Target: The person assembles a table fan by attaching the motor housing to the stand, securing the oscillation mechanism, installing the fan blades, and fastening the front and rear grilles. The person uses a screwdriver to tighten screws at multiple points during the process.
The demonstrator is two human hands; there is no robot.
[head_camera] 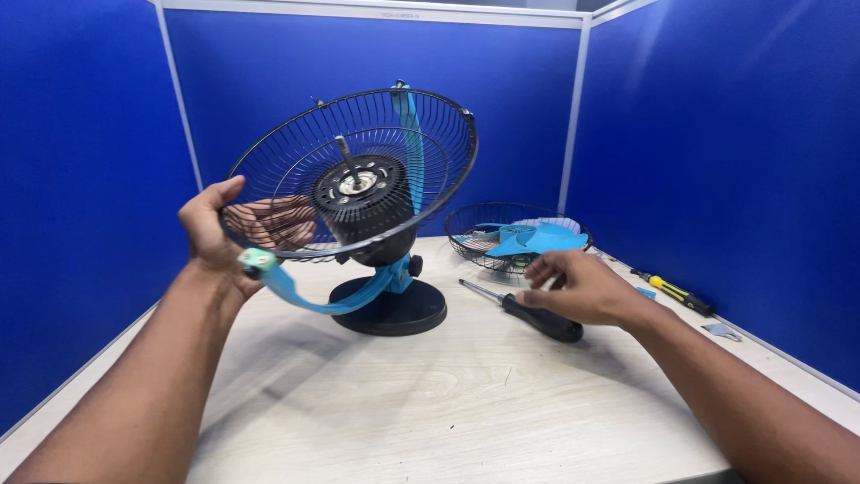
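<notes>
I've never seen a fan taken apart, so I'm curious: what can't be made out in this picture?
Head view:
- Left hand: fingers behind the rear grille wires, only partly seen.
- Black screwdriver: right hand covers part of its handle.
- Small grey piece by the blue wall: too small to identify.
- Front grille: blue blade hides its inside.

Black wire rear fan guard (358, 170) with bare motor hub (363, 193) stands on round black base (391, 309), mid-table, 12 o'clock. Left hand (215, 237) grips guard rim at 9 o'clock. Second black wire guard (466, 237) lies flat at 2 o'clock, blue plastic blade (536, 239) inside. Right hand (582, 287) hovers over black-handled screwdriver (524, 309) (before that guard). Yellow-and-black screwdriver (674, 292) at 3 o'clock, near partition.
</notes>
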